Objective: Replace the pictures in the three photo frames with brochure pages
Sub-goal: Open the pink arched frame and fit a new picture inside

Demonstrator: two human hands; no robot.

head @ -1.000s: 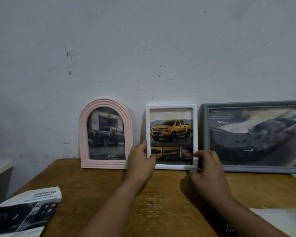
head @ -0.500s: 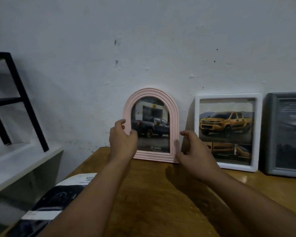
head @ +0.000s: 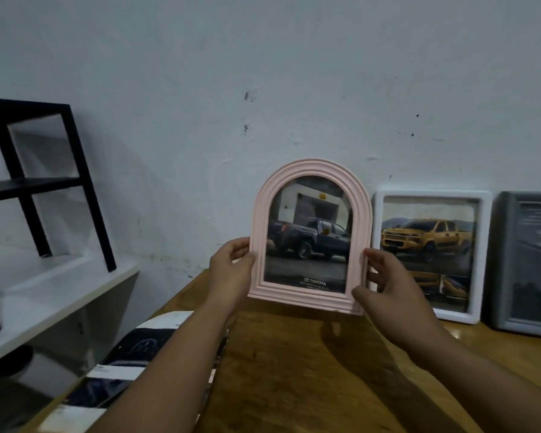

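Observation:
A pink arched frame (head: 313, 170) with a dark pickup truck page hangs just above the wooden table (head: 294, 370). My left hand (head: 230, 270) grips its left side and my right hand (head: 388, 285) grips its lower right side. To its right a white frame (head: 431, 193) with a yellow truck page leans on the wall. A grey frame (head: 506, 260) with a dark page stands at the far right, cut off by the picture's edge. A brochure (head: 122, 370) lies on the table's left corner, partly under my left forearm.
A white shelf (head: 44, 295) sits left of the table, with a black metal rack (head: 75, 170) standing on it. The pale wall (head: 263, 73) runs directly behind the frames.
My hands left the white frame, moved left to the pink arched frame, took hold of it and lifted it off the table toward me. The view swung left.

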